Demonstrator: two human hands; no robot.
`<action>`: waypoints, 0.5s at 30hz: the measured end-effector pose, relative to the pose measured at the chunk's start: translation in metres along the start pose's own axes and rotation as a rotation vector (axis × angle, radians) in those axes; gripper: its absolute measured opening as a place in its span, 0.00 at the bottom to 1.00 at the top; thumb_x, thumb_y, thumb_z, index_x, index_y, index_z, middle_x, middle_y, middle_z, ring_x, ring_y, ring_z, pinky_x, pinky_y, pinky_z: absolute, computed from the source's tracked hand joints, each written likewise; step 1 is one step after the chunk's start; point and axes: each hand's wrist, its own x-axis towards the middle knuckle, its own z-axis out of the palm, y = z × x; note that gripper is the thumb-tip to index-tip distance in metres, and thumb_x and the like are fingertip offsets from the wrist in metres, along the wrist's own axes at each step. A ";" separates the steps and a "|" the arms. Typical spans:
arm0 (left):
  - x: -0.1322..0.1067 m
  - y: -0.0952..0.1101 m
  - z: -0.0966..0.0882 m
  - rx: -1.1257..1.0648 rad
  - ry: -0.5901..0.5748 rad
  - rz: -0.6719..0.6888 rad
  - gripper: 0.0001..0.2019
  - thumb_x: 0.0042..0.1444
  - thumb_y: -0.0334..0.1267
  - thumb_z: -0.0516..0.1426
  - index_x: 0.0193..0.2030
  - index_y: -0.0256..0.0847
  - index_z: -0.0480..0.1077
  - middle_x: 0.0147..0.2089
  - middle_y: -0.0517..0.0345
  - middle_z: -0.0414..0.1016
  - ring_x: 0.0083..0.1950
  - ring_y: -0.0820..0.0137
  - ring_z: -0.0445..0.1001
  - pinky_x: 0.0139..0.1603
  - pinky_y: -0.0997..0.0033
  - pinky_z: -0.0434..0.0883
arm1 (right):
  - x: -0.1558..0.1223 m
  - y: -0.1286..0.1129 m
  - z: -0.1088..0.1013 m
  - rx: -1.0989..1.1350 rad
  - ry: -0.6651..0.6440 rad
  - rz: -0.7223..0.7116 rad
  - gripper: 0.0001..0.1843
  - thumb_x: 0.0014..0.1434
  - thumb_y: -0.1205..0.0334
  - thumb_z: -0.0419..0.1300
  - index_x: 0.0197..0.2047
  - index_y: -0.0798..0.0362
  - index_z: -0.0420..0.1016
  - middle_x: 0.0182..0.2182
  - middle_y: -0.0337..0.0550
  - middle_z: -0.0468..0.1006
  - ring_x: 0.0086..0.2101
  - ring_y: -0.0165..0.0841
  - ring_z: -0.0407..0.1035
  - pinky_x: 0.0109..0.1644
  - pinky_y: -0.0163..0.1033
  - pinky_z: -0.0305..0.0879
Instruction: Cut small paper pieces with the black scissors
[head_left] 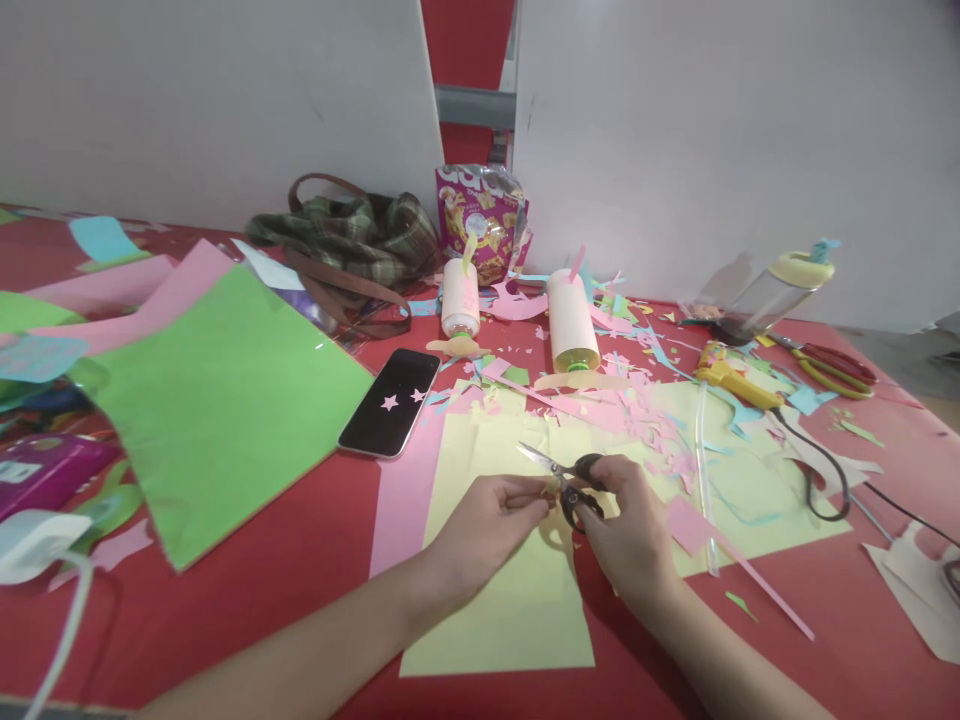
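Observation:
My right hand (628, 530) grips the black handles of a pair of small scissors (559, 468), fingers through the loops, blades parted and pointing up and left. Just beside the blades, my left hand (499, 525) pinches a small yellow piece of paper (552, 488), mostly hidden by the fingertips. Both hands are above a pale yellow paper sheet (495, 630), which overlaps a pink sheet (394, 520). To the left lies a black phone (391, 405) with two small pink paper stars (388, 403) on its screen.
Two paper-wrapped cylinders (571, 315) stand behind the hands among pink scraps. A green sheet (232, 410) covers the left side. On the right are a yellow glue gun (735, 378), red-and-green scissors (832, 372) and a clear bottle (776, 295). A plaid bag (360, 235) and snack pouch (480, 220) sit behind.

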 end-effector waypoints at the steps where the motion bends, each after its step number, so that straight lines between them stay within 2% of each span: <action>1: 0.000 0.000 0.000 -0.004 0.009 0.000 0.12 0.47 0.34 0.54 0.39 0.35 0.69 0.38 0.52 0.73 0.41 0.68 0.69 0.44 0.70 0.63 | 0.000 -0.001 0.000 -0.008 0.011 -0.002 0.15 0.39 0.76 0.54 0.31 0.48 0.60 0.28 0.40 0.68 0.31 0.35 0.65 0.33 0.40 0.62; 5: 0.000 0.000 -0.001 0.070 0.076 0.022 0.10 0.44 0.35 0.56 0.35 0.35 0.68 0.36 0.51 0.73 0.38 0.69 0.70 0.40 0.71 0.65 | 0.002 -0.009 -0.003 0.044 0.045 0.077 0.16 0.39 0.76 0.55 0.31 0.48 0.59 0.30 0.40 0.69 0.34 0.35 0.65 0.36 0.42 0.61; 8: -0.001 0.001 -0.002 0.163 0.100 0.057 0.08 0.44 0.35 0.56 0.33 0.35 0.67 0.34 0.51 0.73 0.36 0.69 0.70 0.38 0.72 0.66 | 0.004 -0.018 -0.005 0.203 -0.044 0.209 0.15 0.40 0.75 0.55 0.31 0.48 0.58 0.31 0.40 0.69 0.36 0.36 0.65 0.36 0.42 0.62; 15: -0.002 0.002 -0.003 0.223 0.135 0.089 0.09 0.44 0.36 0.55 0.33 0.36 0.64 0.31 0.54 0.70 0.34 0.71 0.69 0.35 0.73 0.65 | 0.006 -0.026 -0.003 0.469 -0.126 0.351 0.16 0.39 0.75 0.57 0.28 0.48 0.56 0.24 0.32 0.65 0.27 0.29 0.66 0.27 0.34 0.63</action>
